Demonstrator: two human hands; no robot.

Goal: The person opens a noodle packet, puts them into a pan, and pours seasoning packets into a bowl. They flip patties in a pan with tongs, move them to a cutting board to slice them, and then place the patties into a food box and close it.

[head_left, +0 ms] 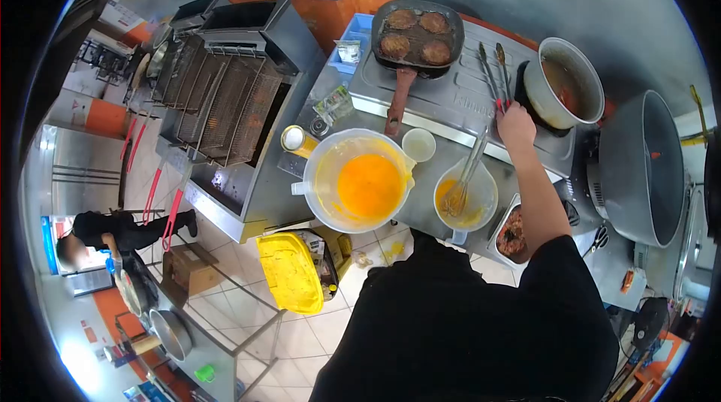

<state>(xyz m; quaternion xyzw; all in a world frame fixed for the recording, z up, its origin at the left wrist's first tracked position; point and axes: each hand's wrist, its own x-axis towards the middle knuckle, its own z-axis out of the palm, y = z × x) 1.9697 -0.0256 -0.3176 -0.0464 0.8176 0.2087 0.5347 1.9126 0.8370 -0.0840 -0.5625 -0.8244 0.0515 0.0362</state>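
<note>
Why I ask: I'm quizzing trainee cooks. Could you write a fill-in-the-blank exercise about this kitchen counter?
1. The dark ridged grill pan holds ___ brown patties.
2. The right hand touches the red handle end of the metal ___.
3. A wire ___ leans in the small clear plastic bowl, beside the large clear plastic jug of beaten egg.
Missing words: four; tongs; whisk.

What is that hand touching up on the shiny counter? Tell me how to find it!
Look at the steel counter, between the dark grill pan with four patties and the white pot of reddish liquid. There lie the tongs, with the right hand at their red-tipped near end. They are two long thin metal arms, unlike the whisk, which stands in a small bowl.
</note>
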